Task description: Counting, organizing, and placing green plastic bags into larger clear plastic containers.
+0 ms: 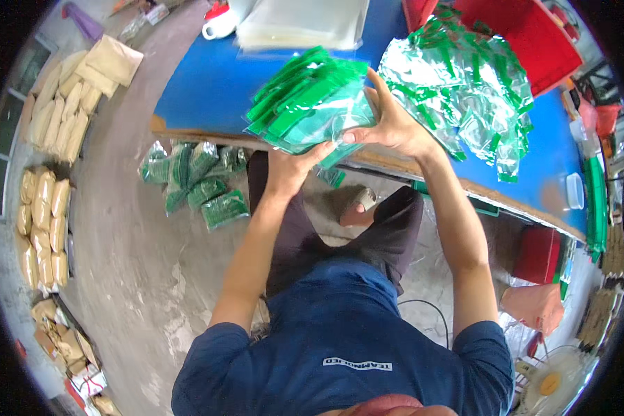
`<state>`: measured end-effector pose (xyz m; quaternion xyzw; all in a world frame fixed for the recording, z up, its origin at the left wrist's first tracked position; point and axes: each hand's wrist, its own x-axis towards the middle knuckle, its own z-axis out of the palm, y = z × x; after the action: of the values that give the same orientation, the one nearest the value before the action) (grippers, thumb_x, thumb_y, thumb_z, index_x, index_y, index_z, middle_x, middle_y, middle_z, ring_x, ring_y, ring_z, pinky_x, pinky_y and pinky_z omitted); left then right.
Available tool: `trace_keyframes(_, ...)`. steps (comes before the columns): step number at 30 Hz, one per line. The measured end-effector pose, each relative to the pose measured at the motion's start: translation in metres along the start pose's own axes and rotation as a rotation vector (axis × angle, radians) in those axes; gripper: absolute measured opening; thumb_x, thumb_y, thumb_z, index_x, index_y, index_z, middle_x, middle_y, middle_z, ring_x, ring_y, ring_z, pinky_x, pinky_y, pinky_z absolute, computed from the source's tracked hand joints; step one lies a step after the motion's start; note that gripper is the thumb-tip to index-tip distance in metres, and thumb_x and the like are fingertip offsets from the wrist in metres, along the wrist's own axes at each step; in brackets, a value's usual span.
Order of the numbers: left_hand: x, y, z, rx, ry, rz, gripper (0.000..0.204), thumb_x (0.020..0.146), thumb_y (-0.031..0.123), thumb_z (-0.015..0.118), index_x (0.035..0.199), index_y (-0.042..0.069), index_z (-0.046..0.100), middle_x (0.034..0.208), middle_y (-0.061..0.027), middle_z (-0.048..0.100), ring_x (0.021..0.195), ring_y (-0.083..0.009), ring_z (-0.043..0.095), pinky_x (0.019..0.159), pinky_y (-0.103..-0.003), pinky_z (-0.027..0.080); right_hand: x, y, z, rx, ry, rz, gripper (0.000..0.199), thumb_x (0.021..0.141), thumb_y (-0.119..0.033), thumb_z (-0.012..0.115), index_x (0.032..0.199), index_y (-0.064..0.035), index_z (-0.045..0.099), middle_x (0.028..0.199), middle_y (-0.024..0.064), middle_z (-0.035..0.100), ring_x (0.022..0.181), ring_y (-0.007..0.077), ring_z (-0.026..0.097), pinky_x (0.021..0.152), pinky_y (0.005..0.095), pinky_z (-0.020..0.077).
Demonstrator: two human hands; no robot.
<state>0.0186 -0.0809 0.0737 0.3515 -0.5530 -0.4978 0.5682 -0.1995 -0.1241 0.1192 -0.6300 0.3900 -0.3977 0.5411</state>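
**Two hands holding a stack of green-topped plastic bags over a blue tabletop**

At the far left of the frame, rows of tan packets (pixel 55 114) lie on the concrete floor (pixel 139 277), with more tan packets lower down the left edge. Right of them, left of centre, a small heap of filled green bags (pixel 197 182) sits on the floor just below the tabletop's near edge.

In the centre, a person in a dark blue shirt reaches up from the bottom of the frame. The left hand (pixel 288 170) supports the stack of bags (pixel 308 100) from underneath, fingers curled up against its lower edge. The stack, clear plastic with green strips at the top, is held tilted just above the near edge of the blue tabletop (pixel 201 83). The right hand (pixel 392 125) grips the stack's right side, fingers wrapped over its edge and thumb pressed to its lower corner.

Just right of the hands, a loose pile of empty clear and green bags (pixel 464 90) rests on the tabletop. A red bin (pixel 534 35) stands behind it at the upper right. At the top centre lies a sheaf of clear plastic sheets (pixel 301 24).
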Motion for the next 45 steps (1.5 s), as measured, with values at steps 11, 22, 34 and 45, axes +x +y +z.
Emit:
trace_keyframes(11,0.079,-0.053,-0.025,0.127,-0.354,0.143,0.098,0.067,0.010,0.091,0.144,0.005,0.030,0.136,-0.0105,0.049,0.126,-0.0238,0.049,0.107,-0.039,0.041,0.020,0.059,0.017,-0.374,0.199,-0.188,0.101,0.070,-0.023,0.088,0.148,-0.0028,0.028,0.139,0.0231,0.049,0.131,0.0344,0.048,0.110,0.0419,0.0380)
trace_keyframes(22,0.085,-0.039,-0.021,-0.107,-0.340,-0.065,0.118,0.066,0.006,0.090,0.154,0.009,0.013,0.137,-0.0095,0.049,0.131,-0.0241,0.046,0.110,-0.040,0.041,0.029,0.055,0.008,-0.433,0.164,-0.212,0.093,0.064,-0.030,0.089,0.136,-0.0013,0.038,0.128,0.0257,0.054,0.122,0.0427,0.052,0.103,0.0452,0.0440)
trace_keyframes(34,0.057,-0.038,-0.011,-0.154,0.203,-0.036,0.121,0.072,-0.001,0.083,0.157,0.008,-0.004,0.149,-0.0168,0.035,0.137,-0.0274,0.039,0.113,-0.042,0.035,0.035,0.063,0.027,0.182,0.350,-0.273,0.070,0.075,-0.018,0.084,0.133,-0.0035,0.048,0.113,0.0081,0.066,0.105,0.0233,0.064,0.094,0.0375,0.0501)
trace_keyframes(45,0.051,-0.022,-0.007,-0.328,-0.114,-0.074,0.095,0.073,0.001,0.079,0.151,0.005,0.024,0.137,-0.0110,0.051,0.126,-0.0230,0.051,0.107,-0.039,0.042,0.009,0.060,0.009,0.145,0.346,-0.225,0.108,0.076,-0.052,0.081,0.153,-0.0039,0.023,0.148,0.0171,0.039,0.137,0.0300,0.038,0.116,0.0429,0.0298)
